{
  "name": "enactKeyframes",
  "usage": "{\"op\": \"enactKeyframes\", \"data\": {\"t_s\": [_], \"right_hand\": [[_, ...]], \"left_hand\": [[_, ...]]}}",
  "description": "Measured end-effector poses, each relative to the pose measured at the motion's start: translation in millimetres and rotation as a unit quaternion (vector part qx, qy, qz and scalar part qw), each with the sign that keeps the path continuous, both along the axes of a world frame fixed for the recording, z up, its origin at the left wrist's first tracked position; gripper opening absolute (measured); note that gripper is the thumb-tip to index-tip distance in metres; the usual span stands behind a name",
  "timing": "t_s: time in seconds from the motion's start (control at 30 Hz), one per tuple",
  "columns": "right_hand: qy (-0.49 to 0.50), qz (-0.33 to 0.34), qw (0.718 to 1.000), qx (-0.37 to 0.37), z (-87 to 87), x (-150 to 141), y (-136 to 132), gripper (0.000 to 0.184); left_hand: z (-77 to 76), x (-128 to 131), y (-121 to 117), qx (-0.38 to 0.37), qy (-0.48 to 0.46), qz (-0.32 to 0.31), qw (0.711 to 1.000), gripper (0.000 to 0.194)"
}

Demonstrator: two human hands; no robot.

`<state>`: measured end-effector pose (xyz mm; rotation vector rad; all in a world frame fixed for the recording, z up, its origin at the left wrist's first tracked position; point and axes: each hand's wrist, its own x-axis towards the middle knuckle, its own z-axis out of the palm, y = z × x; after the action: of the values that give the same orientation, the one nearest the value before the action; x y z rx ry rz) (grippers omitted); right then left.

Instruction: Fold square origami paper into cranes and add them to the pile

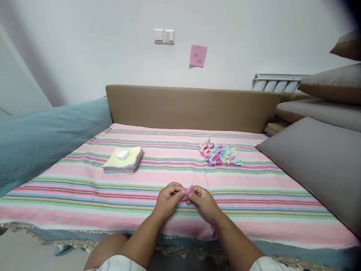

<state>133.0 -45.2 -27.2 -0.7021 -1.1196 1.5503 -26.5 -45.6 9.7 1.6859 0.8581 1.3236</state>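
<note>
A small piece of folded pink paper is pinched between my two hands, just above the striped cloth. My left hand grips its left side with thumb and fingertips. From the other side, my right hand holds it with the thumb on the near face. Fingers cover part of the paper, so its full shape cannot be made out. Beyond my right hand lies a heap of folded paper pieces in pink, purple, green and blue. A stack of coloured paper sheets, yellow on top, sits farther left.
A small white box rests on the stack. The striped cloth covers the seat, backed by a brown backrest. Grey cushions pile up at the right; a blue-covered armrest borders the left. A pink note hangs on the wall.
</note>
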Motion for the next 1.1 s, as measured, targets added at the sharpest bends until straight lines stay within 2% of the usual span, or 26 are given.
{"op": "enactKeyframes", "data": {"t_s": [0.23, 0.53, 0.63, 0.83, 1.1], "right_hand": [[-0.042, -0.02, 0.999, 0.01, -3.3, -2, 2, 0.024], [-0.057, -0.051, 0.997, -0.007, 9.5, -8, -2, 0.032], [-0.066, -0.054, 0.996, -0.002, 7.6, -8, 0, 0.031], [-0.075, -0.052, 0.996, -0.005, 5.4, -8, 1, 0.035], [-0.118, -0.026, 0.993, 0.006, 11.4, -6, -2, 0.035]], "left_hand": [[3.4, 1, -2, 0.043, 0.107, 0.066, 0.991, 0.009], [-6.2, 12, -3, 0.022, 0.084, 0.119, 0.989, 0.011], [-7.1, 14, -4, -0.036, 0.047, 0.108, 0.992, 0.013], [-6.2, 18, -5, -0.176, -0.07, 0.036, 0.981, 0.026], [-4.8, 16, -4, -0.219, -0.157, 0.012, 0.963, 0.033]]}}
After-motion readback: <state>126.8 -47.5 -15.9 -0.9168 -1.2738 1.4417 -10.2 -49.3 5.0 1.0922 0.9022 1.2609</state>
